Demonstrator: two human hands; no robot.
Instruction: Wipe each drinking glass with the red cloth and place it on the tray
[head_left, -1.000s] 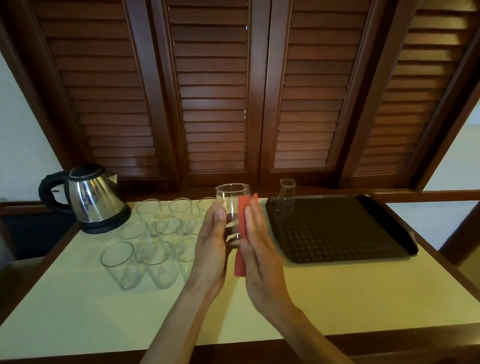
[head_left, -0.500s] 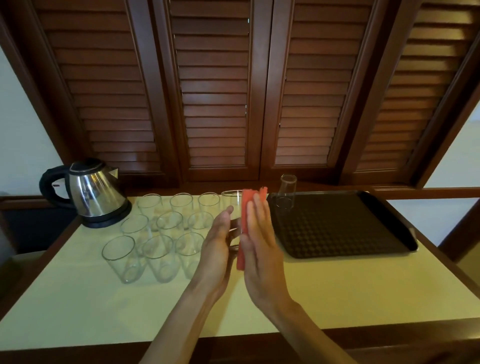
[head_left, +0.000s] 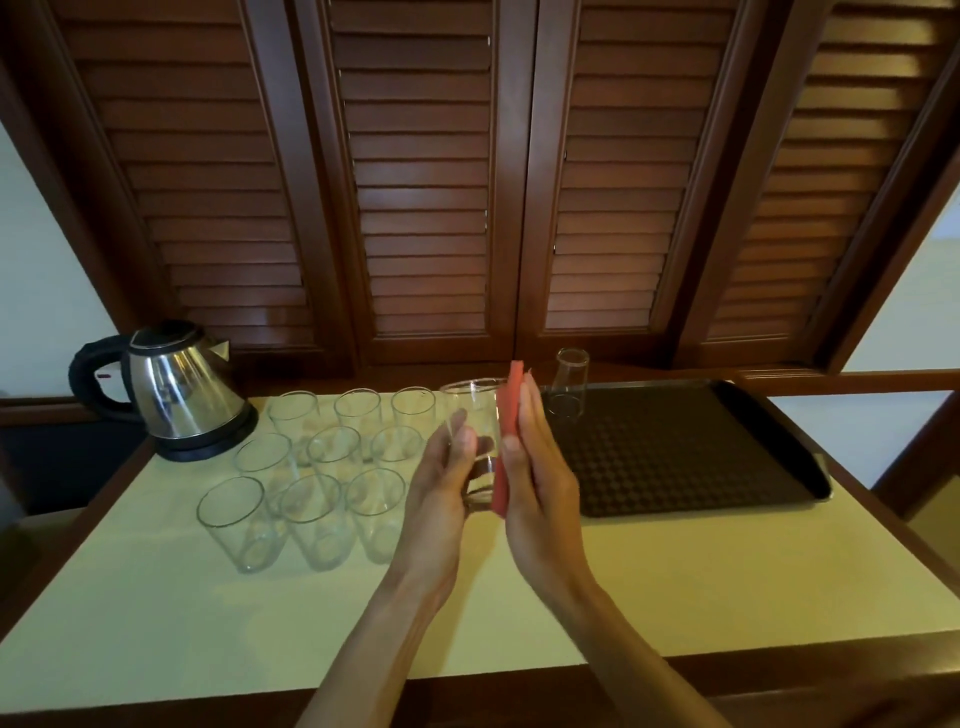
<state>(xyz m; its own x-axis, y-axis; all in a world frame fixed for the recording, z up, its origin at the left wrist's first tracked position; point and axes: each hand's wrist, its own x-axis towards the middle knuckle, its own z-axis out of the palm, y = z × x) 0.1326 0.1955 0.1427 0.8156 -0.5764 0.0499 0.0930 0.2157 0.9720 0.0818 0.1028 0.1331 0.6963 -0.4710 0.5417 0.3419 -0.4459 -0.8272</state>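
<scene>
Wiping step in hand: left hand (head_left: 441, 483) gripping the drinking glass (head_left: 475, 415) above the table centre, right hand (head_left: 535, 467) flat, fingers straight, pressing the red cloth (head_left: 506, 415) against its side. Next, probably, carrying it toward 2 o'clock onto the tray (head_left: 727, 467), beside the one glass (head_left: 569, 387) already there.

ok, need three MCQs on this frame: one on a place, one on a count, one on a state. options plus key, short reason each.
1. Where does the kettle stand?
A. far left of the table
B. on the tray
C. right of the tray

2. How many glasses stand on the tray?
A. none
B. one
C. four

3. How is the red cloth held?
A. lying on the table
B. draped over the kettle
C. pressed by the right hand against the held glass

Key: 1 A, it sits left of the waiting glasses. 2 B, a lone upturned glass at the far left corner. 3 C, flat fingers press it while the left hand grips the glass.
</scene>
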